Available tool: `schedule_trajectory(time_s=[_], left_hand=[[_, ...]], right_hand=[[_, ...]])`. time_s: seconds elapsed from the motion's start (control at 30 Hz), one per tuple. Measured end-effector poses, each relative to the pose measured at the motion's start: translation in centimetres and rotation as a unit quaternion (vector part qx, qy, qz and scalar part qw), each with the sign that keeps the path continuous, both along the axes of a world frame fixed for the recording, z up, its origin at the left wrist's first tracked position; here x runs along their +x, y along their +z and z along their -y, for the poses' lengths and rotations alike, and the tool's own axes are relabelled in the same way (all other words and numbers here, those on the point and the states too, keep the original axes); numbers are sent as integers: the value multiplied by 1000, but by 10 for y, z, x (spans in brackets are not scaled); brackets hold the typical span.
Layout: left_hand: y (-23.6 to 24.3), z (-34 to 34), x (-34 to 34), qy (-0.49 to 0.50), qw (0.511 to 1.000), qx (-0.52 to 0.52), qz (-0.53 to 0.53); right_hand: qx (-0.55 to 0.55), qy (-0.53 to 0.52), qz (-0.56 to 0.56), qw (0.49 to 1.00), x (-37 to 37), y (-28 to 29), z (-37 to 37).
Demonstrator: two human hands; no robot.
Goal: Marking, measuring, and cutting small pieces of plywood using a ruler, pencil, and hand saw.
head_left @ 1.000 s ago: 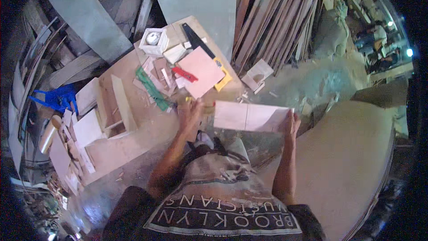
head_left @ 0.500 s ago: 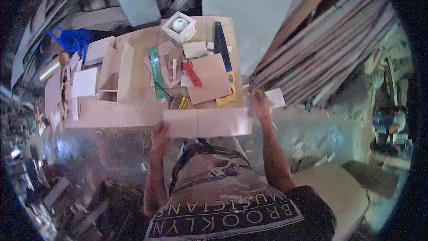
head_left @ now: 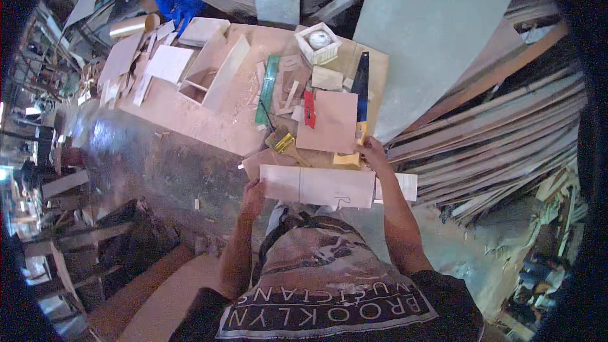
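Note:
My left hand (head_left: 253, 195) grips the left end of a long pale board (head_left: 316, 185) with pencil lines on it, held across the near edge of the workbench. My right hand (head_left: 370, 152) is at the bench's right corner, fingers curled beside a pink square panel (head_left: 326, 120) and the yellow handle of a black-bladed saw (head_left: 362, 76); what it holds is unclear. A paintbrush (head_left: 285, 142), a red tool (head_left: 309, 107) and a green rule-like strip (head_left: 267, 92) lie around the panel.
Box frames (head_left: 218, 69), a white hexagonal box (head_left: 316, 44), scraps and a gold cylinder (head_left: 133, 25) stand on the workbench (head_left: 164, 114). A blue bag (head_left: 177, 3) hangs over the back. Long strips (head_left: 487, 145) and a grey sheet (head_left: 430, 25) lie at right.
The view has swung round to the bench. My left hand has taken the board's left end. My right hand has let go of its right end and moved up to the saw and panel.

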State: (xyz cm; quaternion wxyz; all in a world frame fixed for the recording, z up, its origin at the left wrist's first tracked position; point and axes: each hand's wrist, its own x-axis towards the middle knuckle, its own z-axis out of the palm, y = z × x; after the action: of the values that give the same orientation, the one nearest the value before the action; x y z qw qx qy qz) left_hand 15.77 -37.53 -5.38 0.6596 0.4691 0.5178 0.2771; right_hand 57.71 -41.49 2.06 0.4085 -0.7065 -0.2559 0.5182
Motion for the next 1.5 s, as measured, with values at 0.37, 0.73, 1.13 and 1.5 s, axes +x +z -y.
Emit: schedule_trajectory(time_s=[0.37,0.73,1.13,1.5], left_hand=[[30,-70,19,48,977,-119,171],[30,-107,4,-48,997,-37,49],[-24,-100,-7,-173,978,53,103],[4,9,108,-133,977,-73,151]], right_hand=[[33,60,180,981,4,14,-53],[57,62,467,880,-11,59,-66],[142,-16,537,832,1,122,24],[131,-276,254,918,-20,113,216]])
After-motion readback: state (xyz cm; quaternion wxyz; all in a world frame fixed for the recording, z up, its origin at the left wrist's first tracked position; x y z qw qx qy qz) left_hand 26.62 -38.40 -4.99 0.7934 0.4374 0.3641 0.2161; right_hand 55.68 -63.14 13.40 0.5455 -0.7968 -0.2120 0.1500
